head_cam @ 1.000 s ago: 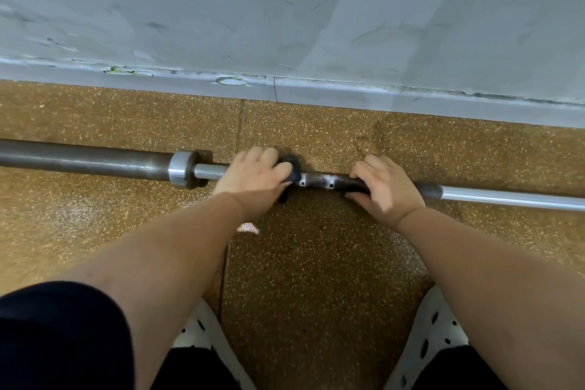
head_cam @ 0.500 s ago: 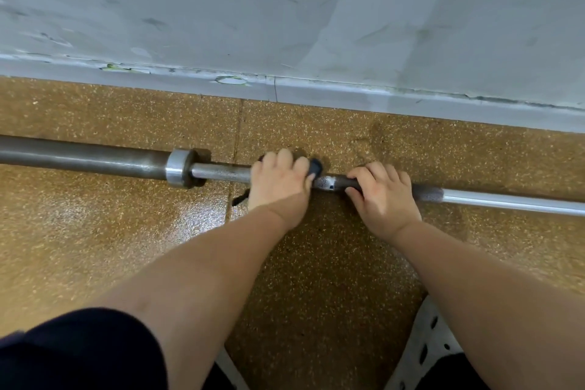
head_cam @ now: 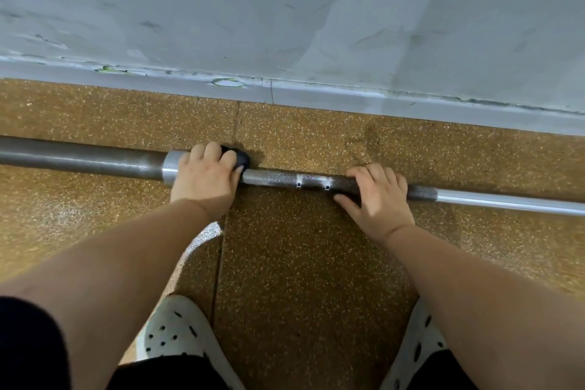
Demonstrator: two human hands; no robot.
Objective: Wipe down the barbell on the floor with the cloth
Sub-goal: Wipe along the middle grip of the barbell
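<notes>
Against the collar at nine o'clock, my left hand (head_cam: 205,180) clamps the dark cloth (head_cam: 235,158) round the barbell (head_cam: 275,178); my right hand (head_cam: 378,196) grips the floor-lying shaft. Mid-wipe, I judge; next stroke goes toward three o'clock.

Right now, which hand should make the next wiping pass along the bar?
Left. The left hand already holds the dark cloth wrapped on the barbell beside the collar; the right hand only grips bare shaft, steadying it.
</notes>
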